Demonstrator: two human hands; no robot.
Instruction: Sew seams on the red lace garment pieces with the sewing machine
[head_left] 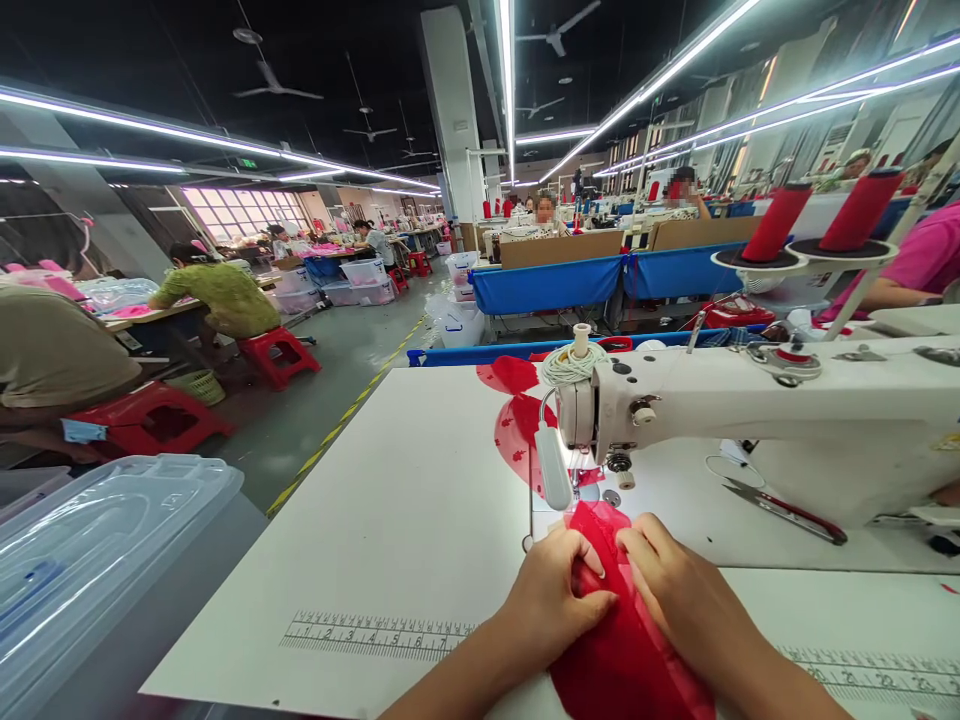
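Observation:
A piece of red fabric [600, 660], part of it sheer, lies at the front of the white sewing machine [720, 400]. Its far end reaches close to the needle area under the machine head. My left hand [559, 595] grips the left edge, thumb and fingers pinched on the cloth. On the right edge, my right hand [675, 580] pinches the same cloth with bent fingers. Behind the needle, red sheer pieces with small dark red motifs [517, 435] rest on the table. A small white lamp [553, 465] hangs beside the machine head.
Thread snips [787, 510] lie under the machine arm. Two red thread cones [780, 222] stand above it. Printed rulers [375, 635] run along the white table [360, 500]. A clear plastic bin [112, 560] stands at left. Co-workers sit at other tables; one wears a green shirt [225, 300].

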